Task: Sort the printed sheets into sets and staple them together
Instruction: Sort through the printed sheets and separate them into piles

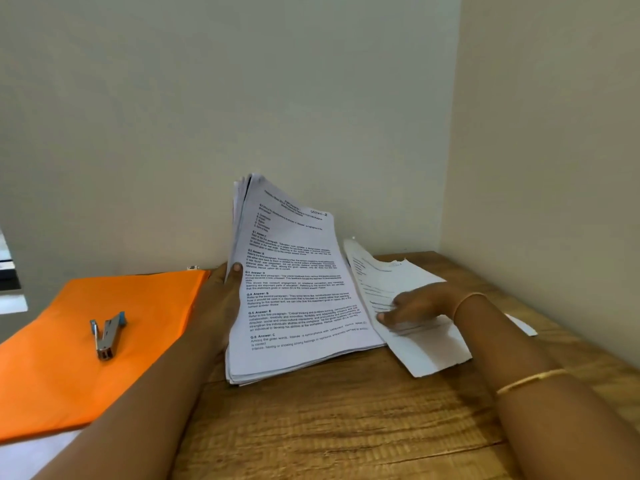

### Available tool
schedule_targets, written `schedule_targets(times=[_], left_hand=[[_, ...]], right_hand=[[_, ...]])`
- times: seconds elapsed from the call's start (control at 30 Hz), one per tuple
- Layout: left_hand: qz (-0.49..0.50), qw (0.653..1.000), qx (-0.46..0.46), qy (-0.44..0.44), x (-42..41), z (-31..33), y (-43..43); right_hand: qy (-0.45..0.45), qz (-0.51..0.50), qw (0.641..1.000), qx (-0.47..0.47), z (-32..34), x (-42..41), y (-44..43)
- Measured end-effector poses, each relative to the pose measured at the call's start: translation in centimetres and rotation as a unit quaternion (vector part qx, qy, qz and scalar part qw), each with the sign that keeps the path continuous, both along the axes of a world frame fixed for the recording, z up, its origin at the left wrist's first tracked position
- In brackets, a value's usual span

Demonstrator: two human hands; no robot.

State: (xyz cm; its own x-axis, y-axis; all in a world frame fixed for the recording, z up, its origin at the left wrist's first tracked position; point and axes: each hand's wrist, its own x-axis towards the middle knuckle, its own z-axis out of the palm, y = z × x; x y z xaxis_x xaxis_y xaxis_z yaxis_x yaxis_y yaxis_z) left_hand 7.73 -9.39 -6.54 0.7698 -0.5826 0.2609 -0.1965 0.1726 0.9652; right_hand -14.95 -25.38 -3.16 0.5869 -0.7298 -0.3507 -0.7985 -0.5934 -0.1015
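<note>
The wooden tabletop (329, 417) carries an orange folder (69, 358) at left. At centre stands a tilted stack of printed sheets (298, 289), its left edge gripped by the left hand (221, 299). Just right lie loose sheets (426, 351) under the blurred right hand (419, 306); whether it grips them cannot be told. A stapler (107, 332) lies on the folder.

An office or study corner, by the look. A wooden desk (329, 427) against plain walls (207, 98); printed sheets (298, 289), orange folder (69, 368), stapler (105, 336) on it.
</note>
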Motion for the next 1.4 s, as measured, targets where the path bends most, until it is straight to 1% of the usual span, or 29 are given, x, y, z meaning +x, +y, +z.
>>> schedule_targets(times=[0.1,0.23,0.3,0.4,0.43,0.5,0.57,0.63,0.67,0.73,0.77,0.8,0.87,0.9,0.93,0.97,1.03,1.07,1.13,1.17,1.27,1.4], left_hand=[[0.0,1.0,-0.003,-0.003,-0.1,0.1,0.1],[0.001,1.0,-0.019,0.004,-0.3,0.3,0.2],[0.0,1.0,-0.019,0.004,-0.4,0.4,0.2],[-0.002,1.0,-0.016,0.002,-0.3,0.4,0.2],[-0.003,1.0,-0.017,0.001,-0.3,0.4,0.2],[-0.006,1.0,-0.017,0.002,-0.3,0.3,0.2],[-0.005,1.0,-0.019,0.006,-0.2,0.2,0.1],[-0.003,1.0,-0.017,0.011,-0.2,0.1,0.0],[-0.003,1.0,-0.016,0.012,-0.1,0.1,-0.1],[-0.001,1.0,-0.01,0.018,0.2,-0.1,-0.1],[0.001,1.0,-0.009,0.018,0.3,-0.1,-0.2],[0.001,1.0,-0.008,0.017,0.3,-0.1,-0.2],[-0.003,1.0,-0.007,0.021,0.4,-0.1,-0.2],[-0.003,1.0,-0.011,0.024,0.4,-0.1,-0.3],[-0.004,1.0,-0.014,0.027,0.3,-0.1,-0.3],[-0.007,0.999,-0.017,0.029,0.1,0.0,-0.3],[-0.01,0.999,-0.018,0.033,0.0,0.1,-0.2],[-0.011,0.999,-0.017,0.037,0.1,0.1,-0.2],[-0.017,0.998,-0.021,0.048,0.2,0.1,-0.1],[-0.022,0.998,-0.021,0.054,0.2,0.1,-0.1],[-0.045,0.996,-0.022,0.07,-0.2,0.2,-0.1],[-0.045,0.997,-0.017,0.061,-0.3,0.3,0.0]], right_hand=[[0.009,-0.05,0.998,-0.024,-0.8,-1.1,-1.3],[-0.026,-0.133,0.989,-0.065,-2.9,-2.6,-3.7],[-0.045,-0.142,0.985,-0.093,-3.7,-2.7,-4.5],[-0.071,-0.126,0.978,-0.148,-3.3,-2.1,-4.4],[-0.084,-0.122,0.979,-0.142,-3.0,-1.8,-4.1],[-0.104,-0.109,0.984,-0.094,-2.6,-1.0,-3.6],[-0.07,-0.092,0.992,-0.05,-2.6,-0.8,-2.9],[-0.036,-0.081,0.995,-0.042,-3.0,-0.9,-2.6],[-0.038,-0.084,0.995,-0.045,-3.1,-0.9,-2.8],[-0.075,-0.086,0.991,-0.07,-3.3,-0.7,-3.0],[-0.118,-0.08,0.986,-0.089,-3.2,-0.4,-2.9],[-0.186,-0.071,0.975,-0.102,-2.9,0.0,-2.6],[-0.353,-0.053,0.93,-0.082,-2.1,1.0,-1.3],[-0.418,-0.045,0.905,-0.061,-1.7,1.4,-0.3],[-0.458,-0.04,0.888,-0.034,-1.4,1.7,0.6],[-0.477,-0.035,0.878,-0.001,-1.3,2.0,1.3],[-0.479,-0.033,0.875,0.064,-1.6,2.3,2.0],[-0.485,-0.039,0.868,0.103,-1.8,2.4,2.0],[-0.513,-0.066,0.837,0.182,-1.7,2.6,1.8],[-0.52,-0.08,0.828,0.194,-1.5,2.6,1.7],[-0.513,-0.112,0.839,0.14,-1.2,2.7,1.2],[-0.477,-0.109,0.869,0.064,-1.0,2.7,0.9]])
